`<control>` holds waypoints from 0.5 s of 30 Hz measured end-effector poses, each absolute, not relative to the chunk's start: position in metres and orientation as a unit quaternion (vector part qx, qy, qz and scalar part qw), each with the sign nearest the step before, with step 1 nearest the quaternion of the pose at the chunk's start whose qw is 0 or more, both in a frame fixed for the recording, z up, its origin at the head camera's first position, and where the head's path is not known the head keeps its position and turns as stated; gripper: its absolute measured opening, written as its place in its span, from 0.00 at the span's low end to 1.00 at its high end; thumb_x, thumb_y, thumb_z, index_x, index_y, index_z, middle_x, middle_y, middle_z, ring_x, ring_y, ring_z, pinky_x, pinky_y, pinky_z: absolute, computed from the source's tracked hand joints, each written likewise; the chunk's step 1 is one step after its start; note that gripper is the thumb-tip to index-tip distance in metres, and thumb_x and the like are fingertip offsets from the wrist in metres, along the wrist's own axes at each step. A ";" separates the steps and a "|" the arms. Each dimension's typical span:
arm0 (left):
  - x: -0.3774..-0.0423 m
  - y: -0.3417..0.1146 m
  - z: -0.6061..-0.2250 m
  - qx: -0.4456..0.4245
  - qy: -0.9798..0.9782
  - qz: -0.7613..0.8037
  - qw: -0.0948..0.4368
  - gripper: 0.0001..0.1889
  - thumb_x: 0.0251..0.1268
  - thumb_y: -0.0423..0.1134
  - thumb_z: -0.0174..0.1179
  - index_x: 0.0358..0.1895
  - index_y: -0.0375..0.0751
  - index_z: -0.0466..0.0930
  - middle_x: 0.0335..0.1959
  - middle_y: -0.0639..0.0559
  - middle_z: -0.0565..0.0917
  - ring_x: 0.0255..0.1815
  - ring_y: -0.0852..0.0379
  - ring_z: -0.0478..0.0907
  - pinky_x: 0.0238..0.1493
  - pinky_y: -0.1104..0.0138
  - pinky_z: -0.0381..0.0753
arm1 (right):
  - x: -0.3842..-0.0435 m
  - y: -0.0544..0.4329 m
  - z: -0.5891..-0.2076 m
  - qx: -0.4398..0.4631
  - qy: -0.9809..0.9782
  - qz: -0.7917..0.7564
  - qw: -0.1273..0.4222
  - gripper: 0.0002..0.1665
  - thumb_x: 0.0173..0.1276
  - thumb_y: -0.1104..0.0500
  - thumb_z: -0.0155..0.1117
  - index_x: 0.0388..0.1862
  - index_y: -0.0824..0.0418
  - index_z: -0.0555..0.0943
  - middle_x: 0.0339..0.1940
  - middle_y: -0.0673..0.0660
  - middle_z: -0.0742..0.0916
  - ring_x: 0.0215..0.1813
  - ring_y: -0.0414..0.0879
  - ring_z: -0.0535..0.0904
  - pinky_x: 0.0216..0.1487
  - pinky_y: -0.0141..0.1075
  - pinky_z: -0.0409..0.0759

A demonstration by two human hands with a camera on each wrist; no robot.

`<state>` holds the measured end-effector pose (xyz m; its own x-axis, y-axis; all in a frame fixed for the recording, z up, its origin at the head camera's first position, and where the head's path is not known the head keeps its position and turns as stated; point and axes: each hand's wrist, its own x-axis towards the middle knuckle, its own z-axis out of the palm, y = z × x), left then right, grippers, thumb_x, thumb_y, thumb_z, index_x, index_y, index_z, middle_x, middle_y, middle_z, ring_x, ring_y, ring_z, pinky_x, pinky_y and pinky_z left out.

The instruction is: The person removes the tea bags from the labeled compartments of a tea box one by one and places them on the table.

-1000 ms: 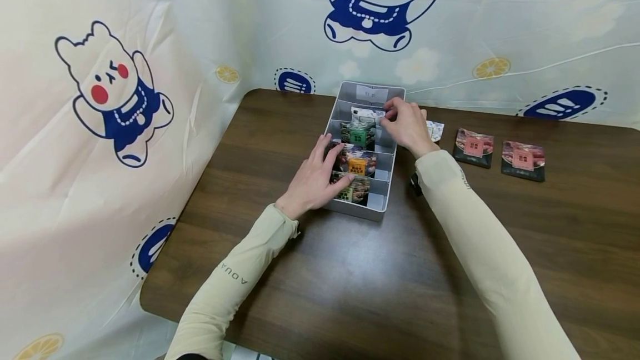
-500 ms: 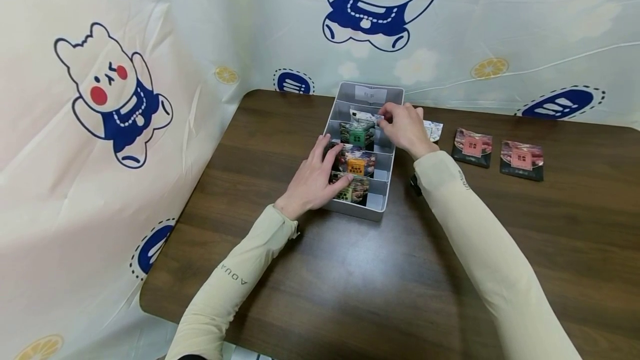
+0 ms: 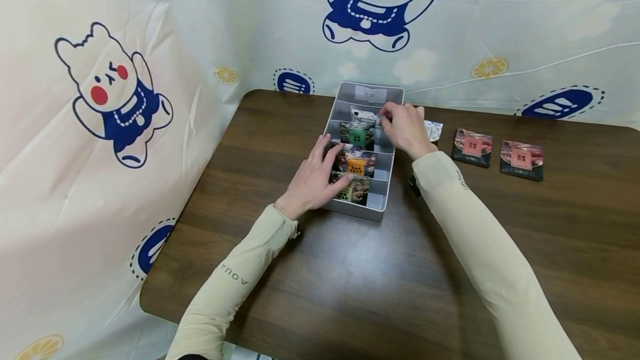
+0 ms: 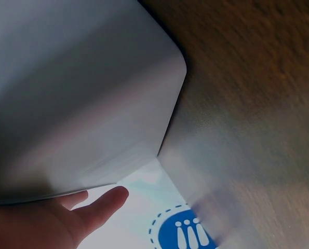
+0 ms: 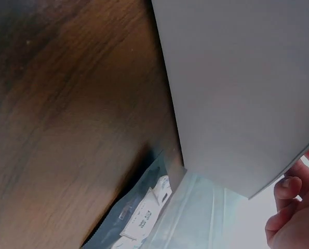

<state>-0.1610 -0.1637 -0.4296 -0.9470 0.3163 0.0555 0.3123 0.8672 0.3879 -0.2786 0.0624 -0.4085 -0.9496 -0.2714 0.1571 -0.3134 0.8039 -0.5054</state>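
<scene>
Holding packets (image 3: 356, 166): box (image 3: 360, 212), four slots (image 3: 377, 199); apparently outstanding: three loose packets (image 3: 472, 148); right hand (image 3: 406, 129) pinching white packet (image 3: 364, 116), left hand (image 3: 311, 182) spread

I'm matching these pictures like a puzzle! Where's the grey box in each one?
Head: the box is near the middle, slightly right, seen from above with its compartments showing.
Left wrist: the box fills the upper left, seen very close.
Right wrist: the box fills the upper right, also very close.
Shared landmark: the brown table, under the box in the head view, right of it in the left wrist view, left of it in the right wrist view.
</scene>
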 end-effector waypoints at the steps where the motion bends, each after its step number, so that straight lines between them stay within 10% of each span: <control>1: -0.161 -0.164 -0.430 0.163 0.966 0.201 0.005 0.38 0.67 0.66 0.44 0.75 0.50 0.54 0.80 0.46 0.43 0.81 0.48 0.40 0.66 0.43 0.67 | -0.278 0.063 -0.409 0.153 -0.950 0.270 0.043 0.13 0.74 0.57 0.53 0.49 0.60 0.81 0.41 0.60 0.88 0.43 0.56 0.74 0.50 0.50 0.59; 15: -0.161 -0.163 -0.430 0.161 0.966 0.203 0.006 0.39 0.67 0.67 0.44 0.75 0.50 0.54 0.80 0.46 0.43 0.81 0.49 0.39 0.66 0.42 0.66 | -0.277 0.072 -0.412 0.155 -0.944 0.274 0.095 0.14 0.74 0.57 0.52 0.48 0.61 0.82 0.38 0.61 0.88 0.40 0.57 0.73 0.51 0.51 0.61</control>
